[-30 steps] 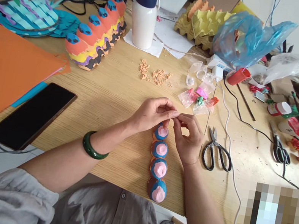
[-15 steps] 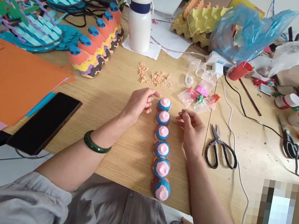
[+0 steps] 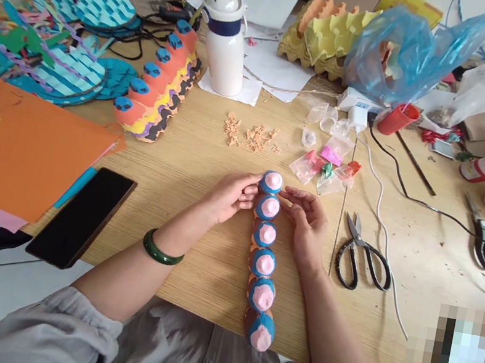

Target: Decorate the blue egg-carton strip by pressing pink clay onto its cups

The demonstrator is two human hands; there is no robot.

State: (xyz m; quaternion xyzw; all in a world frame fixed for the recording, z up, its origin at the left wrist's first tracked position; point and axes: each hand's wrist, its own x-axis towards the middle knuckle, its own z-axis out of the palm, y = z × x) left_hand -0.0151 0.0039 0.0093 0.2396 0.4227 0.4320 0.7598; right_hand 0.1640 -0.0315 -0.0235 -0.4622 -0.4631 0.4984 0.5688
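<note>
A painted egg-carton strip (image 3: 267, 234) lies lengthwise on the wooden table, its near end at the front edge. Its several domed cups are blue with pink, pointed clay-like caps, and brown and orange show along the sides. My left hand (image 3: 234, 197) holds the far end from the left, index finger against the last cup and the other fingers curled. On the opposite side, my right hand (image 3: 309, 223) grips the same end with its fingertips, thumb bent inward. A dark green bangle (image 3: 163, 249) circles my left wrist.
Black-handled scissors (image 3: 361, 252) lie right of my right hand. Beyond the strip are orange scraps (image 3: 255, 136) and small clay packets (image 3: 328, 162). A white bottle (image 3: 225, 47), painted carton (image 3: 160, 86), phone (image 3: 82, 217) and orange paper (image 3: 36, 151) stand or lie leftward. A white cable (image 3: 380, 196) runs along the right.
Both hands have come in against the far end of the strip, where they were apart from it before. The view has shifted slightly, so everything appears lower.
</note>
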